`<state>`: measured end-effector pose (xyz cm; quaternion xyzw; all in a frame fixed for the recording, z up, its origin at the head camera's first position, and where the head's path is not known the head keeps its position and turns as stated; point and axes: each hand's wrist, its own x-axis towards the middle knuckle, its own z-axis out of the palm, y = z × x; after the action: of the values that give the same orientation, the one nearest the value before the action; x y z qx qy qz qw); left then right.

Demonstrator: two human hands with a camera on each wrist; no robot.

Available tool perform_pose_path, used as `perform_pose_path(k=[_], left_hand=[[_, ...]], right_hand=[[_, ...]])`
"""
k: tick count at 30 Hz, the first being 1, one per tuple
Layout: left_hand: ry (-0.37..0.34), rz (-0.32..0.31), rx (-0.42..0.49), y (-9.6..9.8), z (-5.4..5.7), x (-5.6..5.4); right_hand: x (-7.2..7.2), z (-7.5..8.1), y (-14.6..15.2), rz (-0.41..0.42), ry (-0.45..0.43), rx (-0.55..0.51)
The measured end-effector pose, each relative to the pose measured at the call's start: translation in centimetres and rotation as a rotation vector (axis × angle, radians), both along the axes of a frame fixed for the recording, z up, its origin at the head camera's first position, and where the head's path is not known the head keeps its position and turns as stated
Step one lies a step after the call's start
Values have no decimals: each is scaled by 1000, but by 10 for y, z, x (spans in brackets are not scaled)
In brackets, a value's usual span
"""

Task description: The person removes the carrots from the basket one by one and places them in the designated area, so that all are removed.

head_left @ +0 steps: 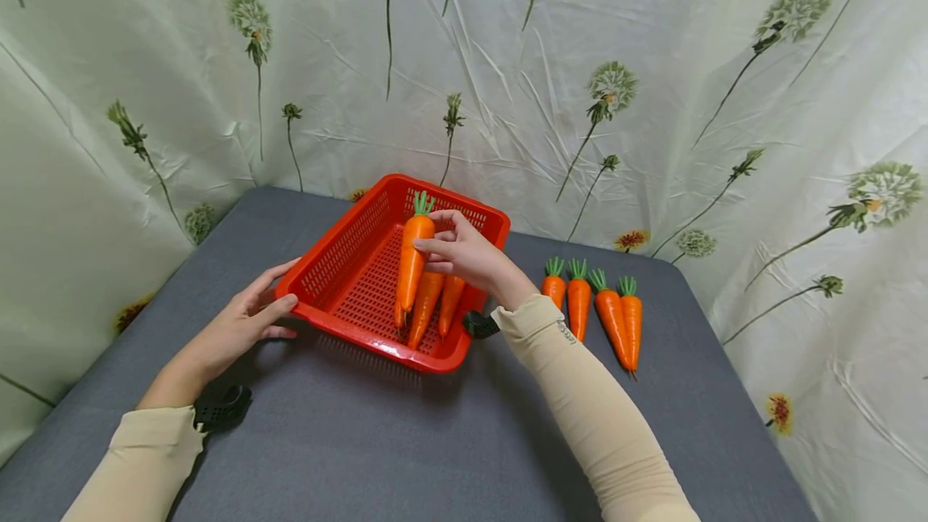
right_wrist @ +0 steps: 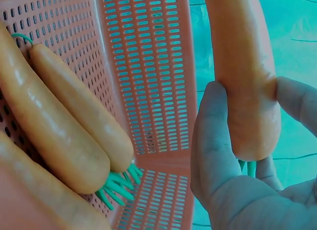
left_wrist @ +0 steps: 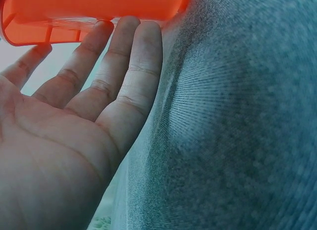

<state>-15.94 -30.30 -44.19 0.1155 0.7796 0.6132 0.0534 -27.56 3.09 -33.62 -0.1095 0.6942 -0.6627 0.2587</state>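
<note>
Above the red basket (head_left: 348, 240), my right hand (head_left: 464, 252) pinches an orange carrot (head_left: 412, 260) near its thick end, between thumb and fingers. The carrot's green stem points away and its tip points down toward me. Under it lie other carrots (right_wrist: 54, 126) side by side in the basket, partly hidden in the head view by the held one. My left hand (head_left: 235, 329) is at the basket's near left corner. Its thumb touches the rim, and its fairly straight fingers (left_wrist: 126, 66) rest against the outside of the wall.
To the right of the basket, several more carrots (head_left: 612, 316) lie in a row on the grey tabletop (head_left: 348, 441); my right forearm covers part of them. A white curtain (head_left: 522, 103) with a dandelion print hangs behind and beside the table.
</note>
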Motion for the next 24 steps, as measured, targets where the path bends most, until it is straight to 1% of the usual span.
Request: perform_pose_path(k=[9,24], left_hand=[[-3,1,1,-1,-1,0],[-1,2,0,0,0,0]], right_hand=[[8,5,16,-6,17,7],[22,0,51,-19,52,73]])
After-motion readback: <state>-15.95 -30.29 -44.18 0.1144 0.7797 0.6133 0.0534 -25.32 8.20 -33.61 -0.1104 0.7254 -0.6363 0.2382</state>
